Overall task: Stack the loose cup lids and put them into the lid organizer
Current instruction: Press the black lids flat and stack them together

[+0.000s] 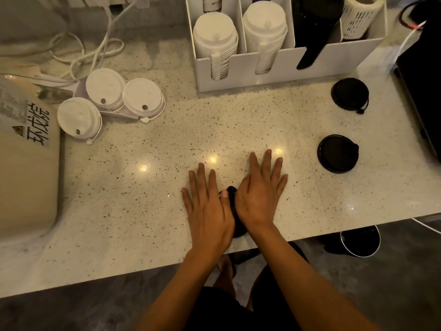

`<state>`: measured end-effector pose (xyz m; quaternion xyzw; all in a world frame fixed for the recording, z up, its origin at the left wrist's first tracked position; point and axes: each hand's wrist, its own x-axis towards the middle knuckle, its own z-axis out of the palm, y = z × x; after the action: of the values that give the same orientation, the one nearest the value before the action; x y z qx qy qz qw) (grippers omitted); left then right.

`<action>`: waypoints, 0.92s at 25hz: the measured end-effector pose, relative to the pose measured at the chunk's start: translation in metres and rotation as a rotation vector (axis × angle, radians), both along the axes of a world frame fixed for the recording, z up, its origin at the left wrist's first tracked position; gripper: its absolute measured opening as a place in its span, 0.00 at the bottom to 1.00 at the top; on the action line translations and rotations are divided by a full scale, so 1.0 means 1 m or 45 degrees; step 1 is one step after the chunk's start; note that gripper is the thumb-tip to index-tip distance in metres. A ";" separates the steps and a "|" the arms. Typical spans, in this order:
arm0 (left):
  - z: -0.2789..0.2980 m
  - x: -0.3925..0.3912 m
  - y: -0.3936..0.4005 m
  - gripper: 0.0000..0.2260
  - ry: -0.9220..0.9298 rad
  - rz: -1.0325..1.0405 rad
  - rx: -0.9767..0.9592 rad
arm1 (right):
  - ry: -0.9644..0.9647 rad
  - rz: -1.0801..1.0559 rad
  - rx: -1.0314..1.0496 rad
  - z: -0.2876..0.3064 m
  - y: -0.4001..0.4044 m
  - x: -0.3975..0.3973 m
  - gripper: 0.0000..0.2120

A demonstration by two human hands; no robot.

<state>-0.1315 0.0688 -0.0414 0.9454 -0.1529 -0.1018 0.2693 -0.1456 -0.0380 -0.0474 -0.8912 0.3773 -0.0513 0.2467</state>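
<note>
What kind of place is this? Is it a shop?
Probably a café or drinks counter. A white lid organizer holds stacks of cup lids, loose white lids and black lids lie on the speckled counter, and a label roll sits in the organizer.

A beige container [26, 163] at the left edge bears a label [39, 124] reading 环戊烷 beside a yellow warning triangle.

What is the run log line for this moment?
left hand: flat on black lid | right hand: flat on it | lid organizer: untouched
</note>
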 end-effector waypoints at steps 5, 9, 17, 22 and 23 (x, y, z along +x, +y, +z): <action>-0.004 -0.005 0.001 0.25 -0.015 0.045 0.027 | -0.024 -0.001 -0.010 -0.002 0.000 0.001 0.30; -0.003 -0.007 0.000 0.25 -0.028 0.042 0.025 | -0.037 -0.002 -0.003 -0.003 -0.002 -0.001 0.31; -0.001 -0.006 -0.003 0.25 -0.059 0.011 0.067 | -0.215 0.087 0.291 0.002 -0.009 -0.022 0.24; 0.002 -0.008 -0.003 0.25 -0.036 0.064 -0.002 | -0.042 0.290 0.080 0.005 0.015 -0.086 0.25; 0.004 -0.008 -0.003 0.25 -0.030 0.064 -0.025 | 0.000 0.276 0.036 0.004 0.022 -0.093 0.26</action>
<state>-0.1397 0.0656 -0.0376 0.9474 -0.1332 -0.0822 0.2791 -0.2391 -0.0163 -0.0439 -0.9232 0.2794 -0.0188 0.2633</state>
